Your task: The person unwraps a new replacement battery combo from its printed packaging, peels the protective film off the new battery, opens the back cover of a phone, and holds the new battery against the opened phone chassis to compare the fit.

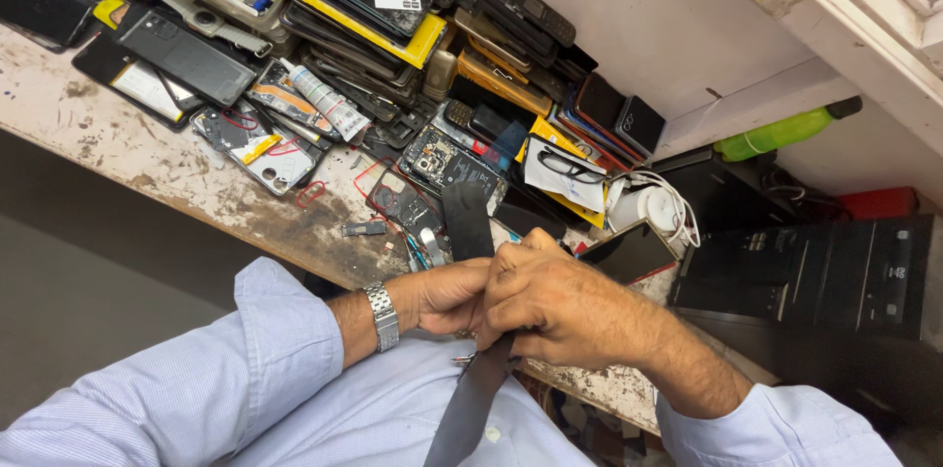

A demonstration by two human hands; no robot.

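My left hand (447,295) and my right hand (550,305) are pressed together at the workbench edge, both gripping a long dark strap (468,219). One end of the strap sticks up above my fingers toward the bench. The other end hangs down past my light blue shirt at the bottom of the view. A metal watch (382,316) sits on my left wrist. What my fingers do at the strap's middle is hidden.
The stained workbench (118,148) is piled with phones, phone back covers (184,54), opened circuit boards (444,161) and a small glue tube (329,103). A white cable coil (653,204) and a dark phone (629,253) lie by my right hand. Black boxes (815,275) and a green bottle (781,132) stand right.
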